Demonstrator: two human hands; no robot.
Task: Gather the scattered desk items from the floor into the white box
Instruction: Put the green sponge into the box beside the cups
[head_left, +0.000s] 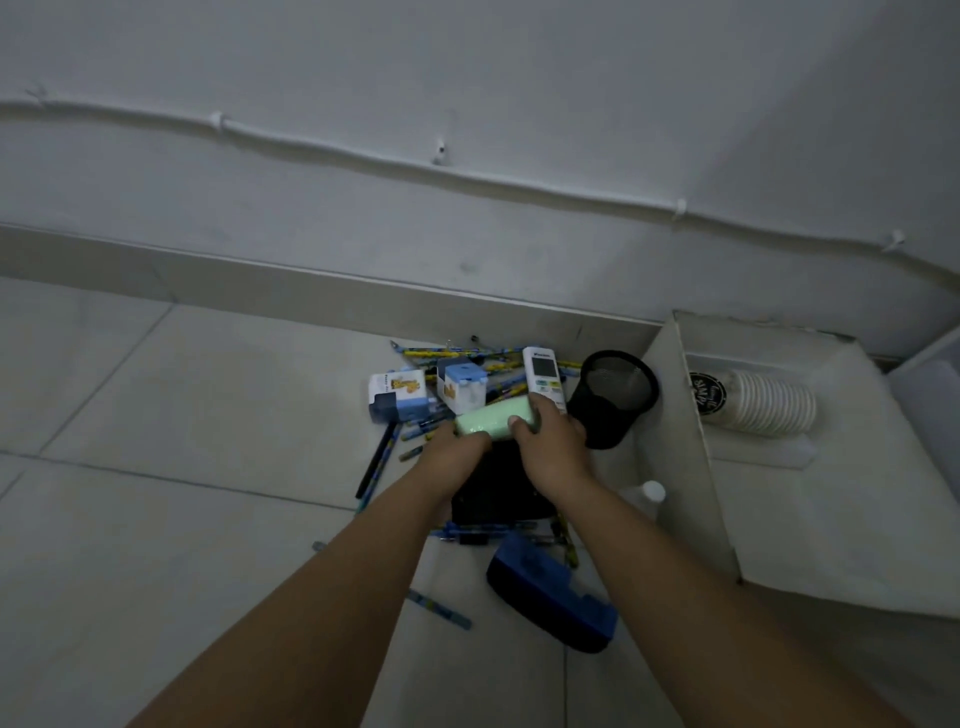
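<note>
Pale green rounded rectangular block (493, 422), matte and soft-looking, held just above the floor clutter between both hands: right hand (553, 449) with fingers curled over its right end, thumb on the near face; left hand (457, 452) against its lower left edge, fingers hidden beneath, so exact grip not discernible. Behind the block, white remote control with grey screen and green buttons (543, 375), lying on a heap of blue and yellow patterned pencils (470, 354). To the left, two small white and blue cardboard cartons with yellow print (397, 397), side by side on the grey tiled floor (182, 415). Below the wrists, a black object (493, 493), shape unclear, and nearer the viewer a blue and black oblong case (550, 597) resting tilted on the tiles, with further pens around it. Black wire-mesh cup-shaped pen holder (615, 397), tipped over with mouth toward the camera, nothing visible inside, just beside the white box (696, 441) standing open at right against the skirting. Inside the white box: stack of white paper cups with a dark round logo (753, 402), lying on its side in a clear sleeve near the far wall. Small white-capped bottle (652, 493) upright on the floor, touching or nearly touching the near left wall of the white box.
</note>
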